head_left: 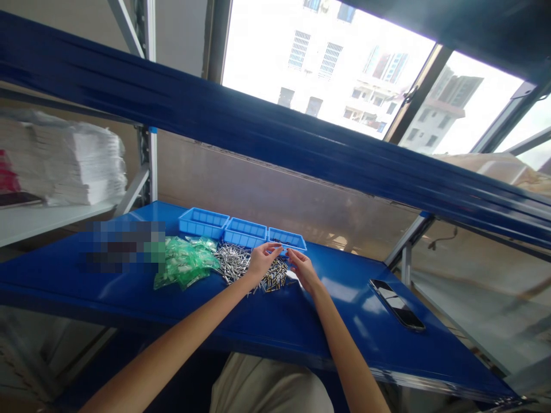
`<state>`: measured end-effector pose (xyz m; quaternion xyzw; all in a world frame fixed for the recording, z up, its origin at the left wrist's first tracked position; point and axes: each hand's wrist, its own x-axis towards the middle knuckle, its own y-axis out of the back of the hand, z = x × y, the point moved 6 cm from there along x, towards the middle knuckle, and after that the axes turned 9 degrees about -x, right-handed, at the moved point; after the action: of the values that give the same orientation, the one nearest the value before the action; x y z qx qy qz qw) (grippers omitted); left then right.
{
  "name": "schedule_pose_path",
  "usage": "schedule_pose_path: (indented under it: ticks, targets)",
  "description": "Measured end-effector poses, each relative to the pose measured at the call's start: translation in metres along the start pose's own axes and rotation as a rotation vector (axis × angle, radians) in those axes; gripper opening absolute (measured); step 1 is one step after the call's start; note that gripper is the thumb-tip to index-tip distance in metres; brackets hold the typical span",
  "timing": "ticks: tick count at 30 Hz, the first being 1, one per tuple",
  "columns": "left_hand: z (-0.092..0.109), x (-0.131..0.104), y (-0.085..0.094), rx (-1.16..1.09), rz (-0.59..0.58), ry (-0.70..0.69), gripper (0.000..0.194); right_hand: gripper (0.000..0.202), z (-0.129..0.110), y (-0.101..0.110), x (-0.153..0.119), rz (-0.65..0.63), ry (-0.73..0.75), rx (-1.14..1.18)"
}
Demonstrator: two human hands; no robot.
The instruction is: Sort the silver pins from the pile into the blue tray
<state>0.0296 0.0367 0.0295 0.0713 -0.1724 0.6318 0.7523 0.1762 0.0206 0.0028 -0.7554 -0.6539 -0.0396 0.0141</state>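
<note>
My left hand [262, 261] hovers over a pile of small metal rods [235, 263], thumb and fingers pinched together. Close to its fingertips, my right hand [303, 271] is also pinched, in front of the right blue bin [297, 237]. Whatever sits between the fingertips is too small to name. Silver pieces make up the pile's left part, and brass-tipped pieces [274, 280] lie under and between my hands. Small dark pieces show inside the right bin. A white object [292, 275] lies beside my right hand, partly covered by it.
Green plastic packets [185, 263] are heaped left of the rods. Two more blue bins, the middle one [245, 232] and the left one [203, 221], stand behind. A phone [396, 304] lies at right on the blue table [181, 312]. A blue shelf beam [258, 155] crosses above.
</note>
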Motion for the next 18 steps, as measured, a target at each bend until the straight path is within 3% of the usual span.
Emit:
schedule_pose_path:
  ticks: [4,13,18]
  targets:
    - [-0.0011,-0.0014,-0.0024,0.030,-0.035,0.016,0.037,0.029,-0.0018,0.0011,0.0001,-0.004,0.003,0.040]
    - [0.0014,-0.0008,0.0016,-0.001,0.031,-0.008,0.038,0.029,-0.0040,-0.0085,-0.0065,-0.083,-0.004,-0.096]
    - [0.0018,-0.0006,0.0021,0.036,0.030,0.001,0.037,0.026,-0.0043,-0.0043,-0.0040,-0.027,0.008,-0.029]
